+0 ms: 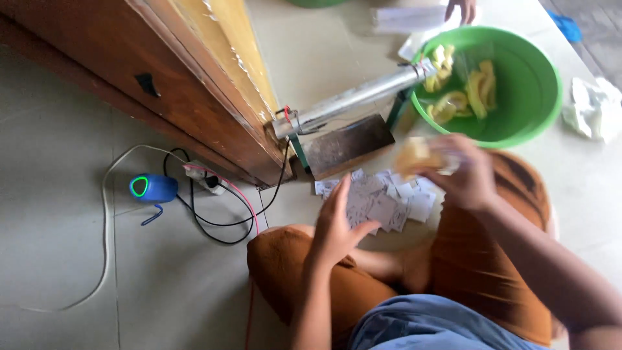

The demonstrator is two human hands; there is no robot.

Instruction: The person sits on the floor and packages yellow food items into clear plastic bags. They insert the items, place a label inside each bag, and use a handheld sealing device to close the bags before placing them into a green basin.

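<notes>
Right hand (468,175) grasping filled snack bag (421,155); left hand (337,223) released, reaching into paper slips (389,201). Slip pick looks next.

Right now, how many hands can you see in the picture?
3. The left hand reaches over the paper slips on the floor. The right hand holds a blurred packet. Another person's hand shows at the top edge.

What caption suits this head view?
Seated person's left hand reaches paper slips; right hand holds snack packet.
</notes>
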